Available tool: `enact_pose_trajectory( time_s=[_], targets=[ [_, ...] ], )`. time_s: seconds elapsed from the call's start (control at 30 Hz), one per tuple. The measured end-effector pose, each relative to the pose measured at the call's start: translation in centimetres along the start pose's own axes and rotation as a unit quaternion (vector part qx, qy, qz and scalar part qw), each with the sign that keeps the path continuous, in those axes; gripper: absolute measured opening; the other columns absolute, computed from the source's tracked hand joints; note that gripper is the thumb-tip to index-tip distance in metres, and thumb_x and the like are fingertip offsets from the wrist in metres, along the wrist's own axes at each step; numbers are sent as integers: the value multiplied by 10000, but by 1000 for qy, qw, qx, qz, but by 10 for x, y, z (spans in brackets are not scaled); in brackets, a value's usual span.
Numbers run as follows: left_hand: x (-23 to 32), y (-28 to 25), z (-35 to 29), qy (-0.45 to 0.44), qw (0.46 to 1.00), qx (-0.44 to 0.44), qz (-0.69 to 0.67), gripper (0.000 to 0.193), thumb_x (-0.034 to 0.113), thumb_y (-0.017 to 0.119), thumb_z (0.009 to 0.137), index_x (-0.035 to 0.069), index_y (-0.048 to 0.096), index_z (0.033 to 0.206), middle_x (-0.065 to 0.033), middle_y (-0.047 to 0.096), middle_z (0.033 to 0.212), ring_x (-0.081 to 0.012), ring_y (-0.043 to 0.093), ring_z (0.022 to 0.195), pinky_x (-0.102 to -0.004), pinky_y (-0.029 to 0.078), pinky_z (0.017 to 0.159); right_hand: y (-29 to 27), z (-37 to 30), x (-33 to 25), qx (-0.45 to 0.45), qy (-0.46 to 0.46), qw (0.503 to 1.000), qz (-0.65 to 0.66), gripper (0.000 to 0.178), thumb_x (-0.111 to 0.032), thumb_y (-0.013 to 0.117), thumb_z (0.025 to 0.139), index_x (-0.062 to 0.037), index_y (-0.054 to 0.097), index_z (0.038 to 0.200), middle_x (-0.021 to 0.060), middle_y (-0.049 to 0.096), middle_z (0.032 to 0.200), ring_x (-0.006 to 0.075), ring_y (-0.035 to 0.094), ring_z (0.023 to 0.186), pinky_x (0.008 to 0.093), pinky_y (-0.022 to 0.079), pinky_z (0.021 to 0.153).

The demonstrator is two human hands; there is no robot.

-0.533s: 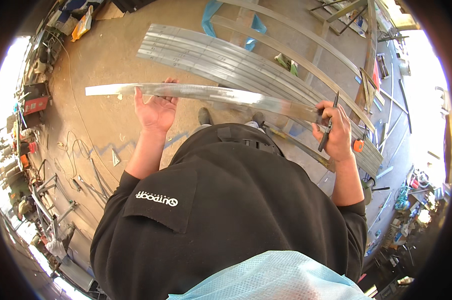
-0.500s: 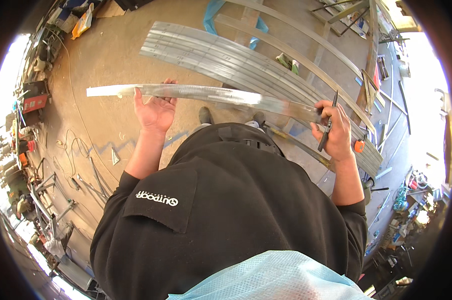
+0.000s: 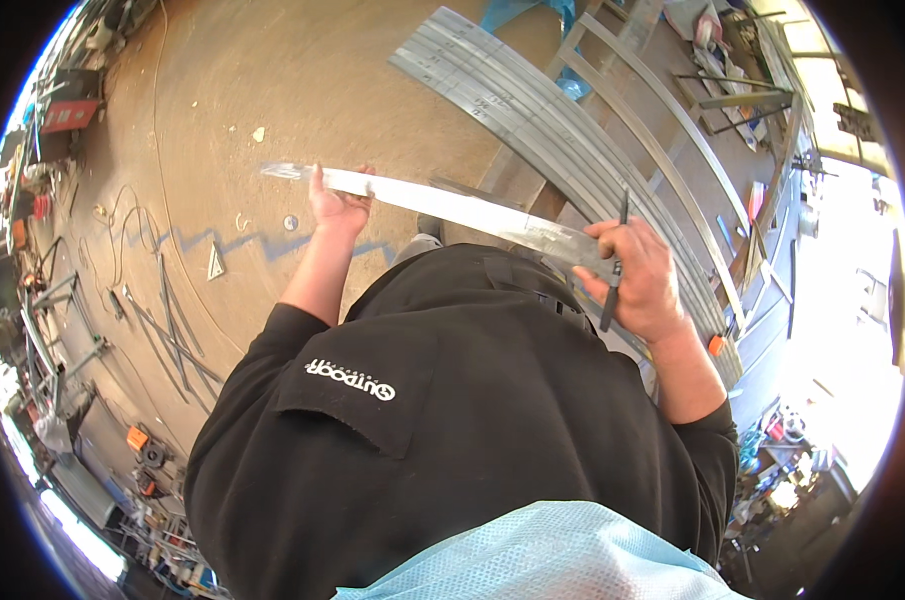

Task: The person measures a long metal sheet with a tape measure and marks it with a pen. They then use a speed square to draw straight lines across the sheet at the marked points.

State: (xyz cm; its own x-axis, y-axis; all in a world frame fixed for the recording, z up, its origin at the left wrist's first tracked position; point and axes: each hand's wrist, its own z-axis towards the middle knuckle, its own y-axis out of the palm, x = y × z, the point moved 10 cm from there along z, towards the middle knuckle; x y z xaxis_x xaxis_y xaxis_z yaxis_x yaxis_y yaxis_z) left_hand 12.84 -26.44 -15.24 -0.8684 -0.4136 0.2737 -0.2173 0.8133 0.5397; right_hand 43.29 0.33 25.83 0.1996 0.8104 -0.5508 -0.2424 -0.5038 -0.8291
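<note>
A long, shiny metal bar point(image 3: 453, 213) spans in front of my body, its right end nearer to me than its left. My left hand point(image 3: 340, 208) holds it near the left end, the thumb on the near side and fingertips showing beyond the far edge. At the other end my right hand point(image 3: 638, 270) grips the bar, with the fingers partly hidden. A black marker point(image 3: 610, 308) is also held in my right hand, sticking out above and below the fingers. Ahead and to the right lies a row of long grey metal profiles point(image 3: 533, 115) with dark marks across them.
An orange tape measure point(image 3: 717, 346) is by the near end of the profiles. Welded-looking metal frames point(image 3: 663, 165) stretch beyond them. A triangular square point(image 3: 216, 263), loose rods point(image 3: 173, 330) and cables lie on the floor at left, near a red box point(image 3: 70, 115).
The view has turned left, so the profiles now appear farther right. The bar slants more, and my right hand has come closer to my body. Both hands keep their hold.
</note>
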Motion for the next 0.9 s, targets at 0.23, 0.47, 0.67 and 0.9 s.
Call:
enact_pose_trajectory(
  time_s=[0.23, 0.47, 0.67, 0.9],
  targets=[
    [-58, -50, 57, -15, 995, 94, -41, 1032, 710, 701, 1012, 85, 308, 1733, -255, 578, 1567, -504, 704, 1311, -610, 605, 1143, 69, 44, -30, -109, 22, 994, -19, 459, -129, 948, 801, -73, 620, 1118, 147, 590, 943, 395, 635, 920, 522, 539, 794],
    [-100, -51, 76, -70, 989, 118, -50, 934, 621, 736, 1026, 26, 385, 1655, -262, 610, 1509, -504, 700, 1312, -604, 586, 1168, 95, 59, -28, -130, 76, 988, -16, 450, -132, 945, 813, -70, 622, 1120, 154, 602, 959, 410, 644, 942, 523, 547, 815],
    [-90, -24, 67, -70, 994, 75, -22, 931, 637, 690, 1048, 15, 374, 1663, -279, 611, 1529, -495, 710, 1315, -607, 564, 1181, 75, 35, 7, -95, 98, 990, -27, 442, -128, 948, 811, -89, 647, 1132, 144, 644, 991, 415, 676, 939, 530, 562, 809],
    [-50, 22, 38, -38, 999, 20, 8, 943, 626, 693, 1057, -80, 369, 1591, -321, 647, 1477, -497, 699, 1339, -574, 562, 1174, 57, -16, 63, -49, 118, 990, -59, 459, -126, 942, 801, -75, 699, 1187, 103, 678, 979, 377, 677, 929, 510, 560, 813]
  ],
)
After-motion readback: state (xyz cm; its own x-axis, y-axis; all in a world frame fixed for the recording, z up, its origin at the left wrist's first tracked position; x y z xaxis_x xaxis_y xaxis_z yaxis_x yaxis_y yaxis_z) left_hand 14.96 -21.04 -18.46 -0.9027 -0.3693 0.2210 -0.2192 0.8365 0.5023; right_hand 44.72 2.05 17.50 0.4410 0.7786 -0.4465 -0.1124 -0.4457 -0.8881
